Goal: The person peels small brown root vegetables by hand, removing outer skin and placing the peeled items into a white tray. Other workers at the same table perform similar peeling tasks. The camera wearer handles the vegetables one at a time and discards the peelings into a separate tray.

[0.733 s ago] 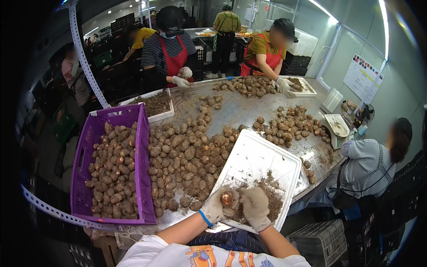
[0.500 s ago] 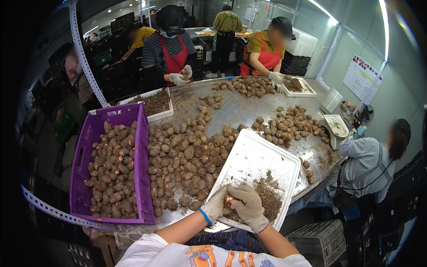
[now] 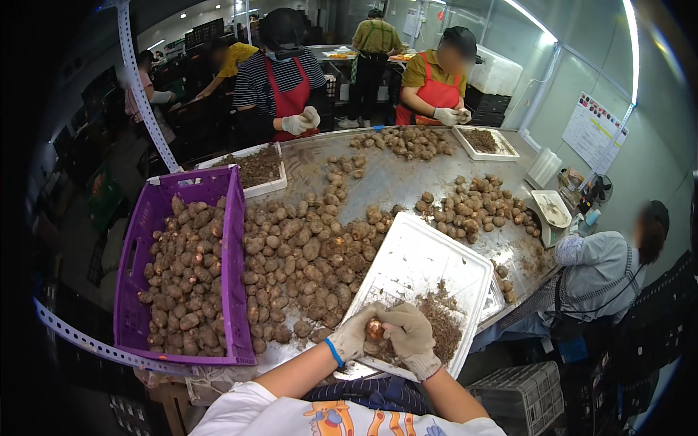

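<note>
Both of my hands wear pale, dirty gloves and meet over a white foam tray [image 3: 407,243]. My left hand [image 3: 350,336] is closed round a small taro corm [image 3: 374,330], whose pinkish end shows between the hands. My right hand [image 3: 409,333] has its fingers pressed together against the corm's right side; its thumb is partly hidden. Under and beside the right hand, brown fibrous peelings [image 3: 442,320] lie heaped in the tray. A broad pile of brown taro corms [image 3: 305,251] covers the metal table left of the tray.
A purple crate [image 3: 233,269] full of taros stands at the left. Further piles [image 3: 480,203] lie across the metal table [image 3: 392,178]. Two co-workers in red aprons [image 3: 294,98] stand opposite, beside trays of peelings [image 3: 254,167]. Another person [image 3: 600,269] is at the right, near a scale [image 3: 551,209].
My hands have shifted slightly, and more of the corm's pinkish end shows between them. Across the table, the right co-worker's hands have lifted from the tray and come together.
</note>
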Action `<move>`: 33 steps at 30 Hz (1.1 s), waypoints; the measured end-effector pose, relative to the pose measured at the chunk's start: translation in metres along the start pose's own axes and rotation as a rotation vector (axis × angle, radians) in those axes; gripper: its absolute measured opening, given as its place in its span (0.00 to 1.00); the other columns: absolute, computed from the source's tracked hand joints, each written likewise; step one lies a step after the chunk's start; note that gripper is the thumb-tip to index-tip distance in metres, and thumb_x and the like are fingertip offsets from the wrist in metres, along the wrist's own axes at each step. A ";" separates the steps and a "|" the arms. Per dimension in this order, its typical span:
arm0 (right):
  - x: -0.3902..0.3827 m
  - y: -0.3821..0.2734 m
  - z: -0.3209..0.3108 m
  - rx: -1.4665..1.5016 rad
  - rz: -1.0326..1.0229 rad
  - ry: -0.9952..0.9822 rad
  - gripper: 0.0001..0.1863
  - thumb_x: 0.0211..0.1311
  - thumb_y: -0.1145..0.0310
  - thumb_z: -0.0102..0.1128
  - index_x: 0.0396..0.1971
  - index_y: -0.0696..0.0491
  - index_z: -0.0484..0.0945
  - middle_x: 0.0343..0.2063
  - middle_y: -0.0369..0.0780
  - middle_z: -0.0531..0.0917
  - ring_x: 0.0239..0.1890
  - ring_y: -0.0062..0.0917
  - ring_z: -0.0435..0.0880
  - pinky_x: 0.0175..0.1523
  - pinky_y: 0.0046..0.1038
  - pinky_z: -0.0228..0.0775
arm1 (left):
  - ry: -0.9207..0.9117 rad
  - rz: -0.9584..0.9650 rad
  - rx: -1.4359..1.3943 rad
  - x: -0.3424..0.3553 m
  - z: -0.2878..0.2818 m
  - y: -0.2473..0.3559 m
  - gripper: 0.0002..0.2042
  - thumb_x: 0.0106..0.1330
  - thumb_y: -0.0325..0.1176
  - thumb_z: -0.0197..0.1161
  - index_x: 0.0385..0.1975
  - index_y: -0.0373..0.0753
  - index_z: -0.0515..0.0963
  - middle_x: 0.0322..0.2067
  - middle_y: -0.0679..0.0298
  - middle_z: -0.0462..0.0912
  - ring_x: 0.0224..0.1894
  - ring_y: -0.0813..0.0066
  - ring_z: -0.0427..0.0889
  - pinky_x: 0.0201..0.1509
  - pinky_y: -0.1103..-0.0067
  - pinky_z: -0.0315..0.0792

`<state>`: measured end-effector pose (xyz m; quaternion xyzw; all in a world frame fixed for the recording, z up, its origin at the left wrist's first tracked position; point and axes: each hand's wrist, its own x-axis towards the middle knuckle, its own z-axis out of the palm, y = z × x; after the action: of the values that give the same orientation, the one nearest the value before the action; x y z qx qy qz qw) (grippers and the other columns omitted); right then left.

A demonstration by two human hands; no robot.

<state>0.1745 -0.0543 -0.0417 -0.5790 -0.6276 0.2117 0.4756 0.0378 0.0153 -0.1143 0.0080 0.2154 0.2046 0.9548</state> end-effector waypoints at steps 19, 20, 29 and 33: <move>-0.001 0.012 0.002 -0.285 -0.296 0.182 0.10 0.46 0.79 0.64 0.31 0.53 0.85 0.21 0.37 0.80 0.25 0.29 0.78 0.31 0.31 0.70 | -0.487 -0.044 -0.144 0.004 -0.021 0.001 0.24 0.72 0.53 0.48 0.59 0.42 0.68 0.48 0.54 0.78 0.47 0.62 0.80 0.45 0.67 0.77; -0.001 0.013 -0.002 -0.314 -0.246 0.181 0.10 0.45 0.79 0.64 0.31 0.52 0.85 0.21 0.37 0.80 0.25 0.29 0.78 0.31 0.31 0.70 | -0.527 -0.067 -0.126 0.001 -0.012 0.004 0.24 0.72 0.53 0.48 0.59 0.42 0.68 0.48 0.54 0.78 0.46 0.62 0.80 0.43 0.68 0.77; 0.014 -0.006 0.001 -0.334 -0.395 0.036 0.08 0.48 0.75 0.63 0.31 0.52 0.84 0.25 0.38 0.79 0.28 0.33 0.79 0.32 0.30 0.69 | -0.031 0.198 0.076 -0.011 0.021 -0.012 0.18 0.76 0.46 0.42 0.53 0.42 0.71 0.45 0.66 0.78 0.49 0.73 0.77 0.56 0.78 0.73; 0.011 0.000 0.003 -0.364 -0.576 0.137 0.08 0.48 0.77 0.61 0.29 0.51 0.83 0.21 0.36 0.78 0.25 0.30 0.78 0.31 0.30 0.68 | -0.117 0.183 0.061 -0.010 0.008 -0.012 0.19 0.76 0.47 0.42 0.54 0.41 0.70 0.45 0.62 0.78 0.47 0.70 0.79 0.53 0.75 0.75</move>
<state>0.1737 -0.0429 -0.0393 -0.4664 -0.7593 -0.0861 0.4456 0.0372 0.0007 -0.1046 0.0689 0.1636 0.2834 0.9424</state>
